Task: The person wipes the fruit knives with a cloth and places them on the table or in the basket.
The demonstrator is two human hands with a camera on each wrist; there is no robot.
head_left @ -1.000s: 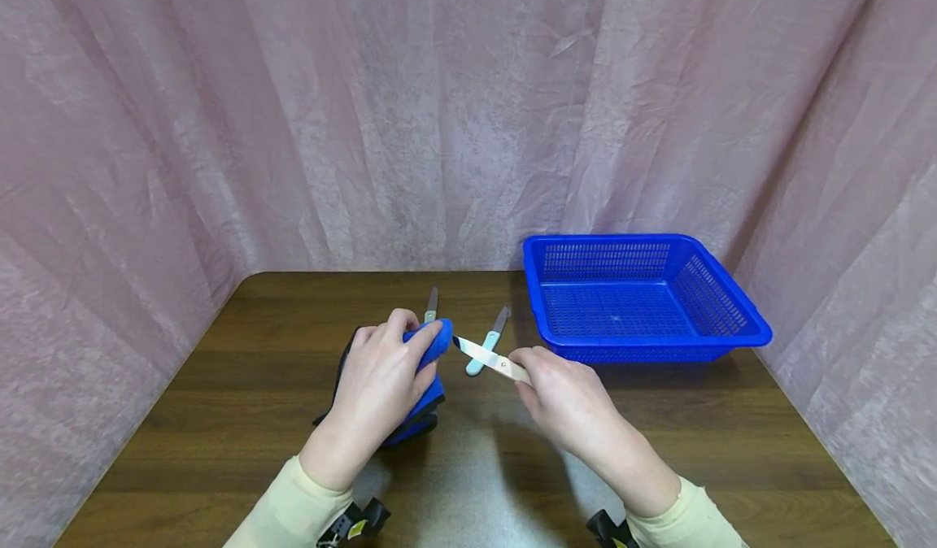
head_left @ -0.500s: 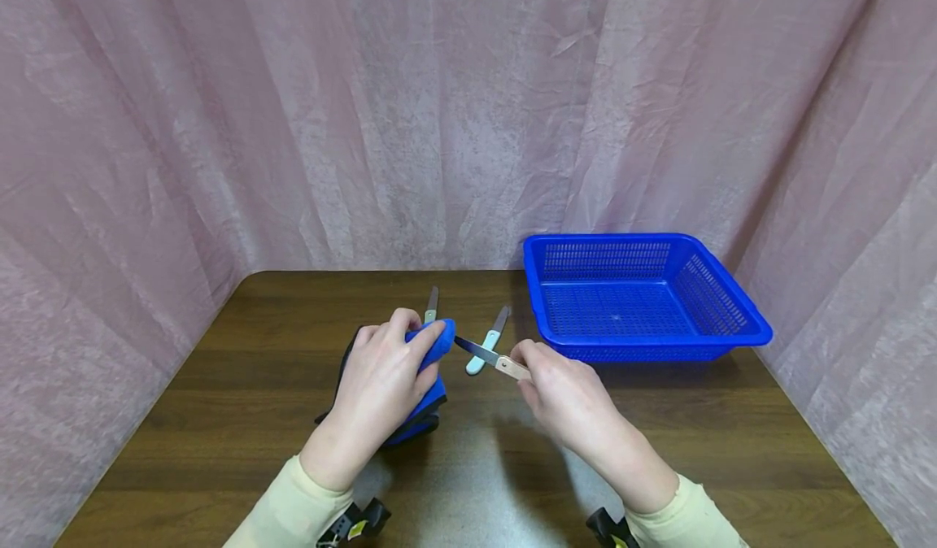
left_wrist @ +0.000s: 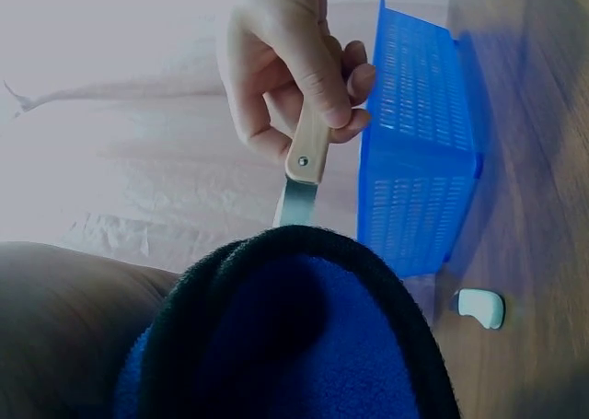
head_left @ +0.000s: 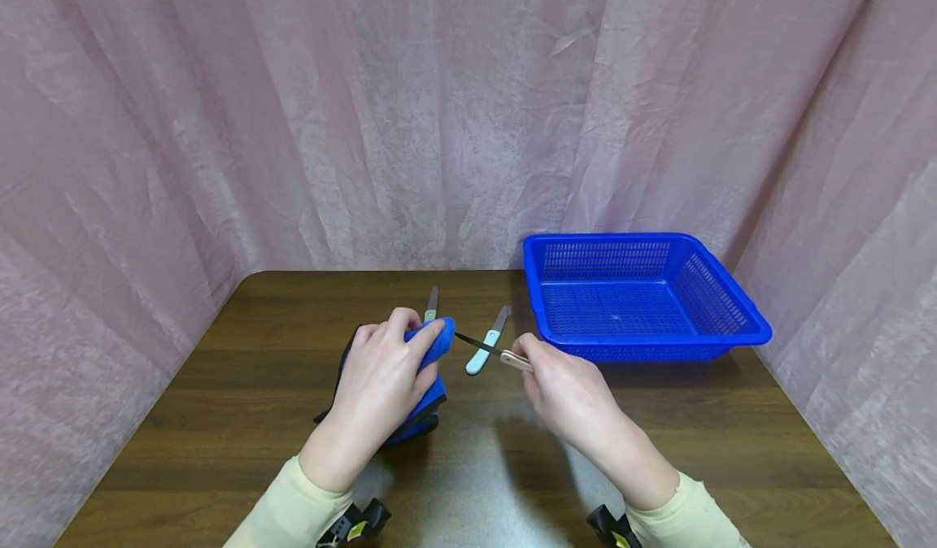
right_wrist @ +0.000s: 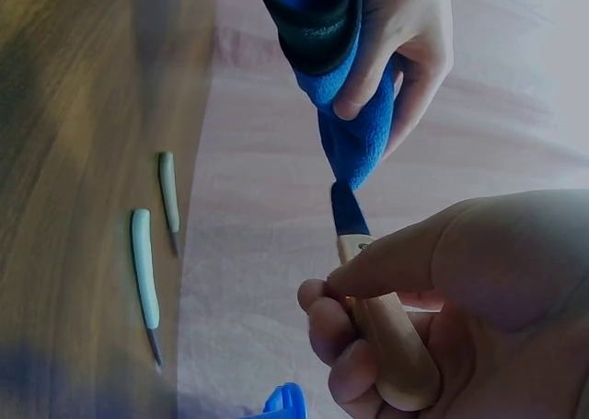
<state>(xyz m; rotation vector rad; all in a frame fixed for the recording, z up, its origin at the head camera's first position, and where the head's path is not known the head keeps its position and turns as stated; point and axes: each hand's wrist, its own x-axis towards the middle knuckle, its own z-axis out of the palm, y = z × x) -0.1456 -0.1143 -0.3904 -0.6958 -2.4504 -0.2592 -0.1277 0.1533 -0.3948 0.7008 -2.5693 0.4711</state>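
Observation:
My left hand point(head_left: 383, 369) holds a bunched blue cloth point(head_left: 439, 345) with black edging, pinching one end between thumb and fingers. In my right hand point(head_left: 571, 385) is a small knife point(head_left: 516, 361) with a beige handle, gripped by fingers and thumb. Its blade points left, and the tip is at the cloth's pinched end; whether it touches is hard to tell. The right wrist view shows the blade point(right_wrist: 348, 209) just below the cloth point(right_wrist: 361, 143). A knife with a mint handle point(head_left: 483, 354) lies on the table between the hands. Behind the left hand lies another knife point(head_left: 431, 308), partly hidden.
A blue plastic basket point(head_left: 659, 341) with perforated walls stands at the back right of the brown wooden table point(head_left: 220, 385). Pinkish curtains point(head_left: 468, 125) hang behind the table and at both sides.
The beige-handled knife has turned about its length, so its blade went from broad and bright to a thin dark edge. The left hand and cloth have barely shifted.

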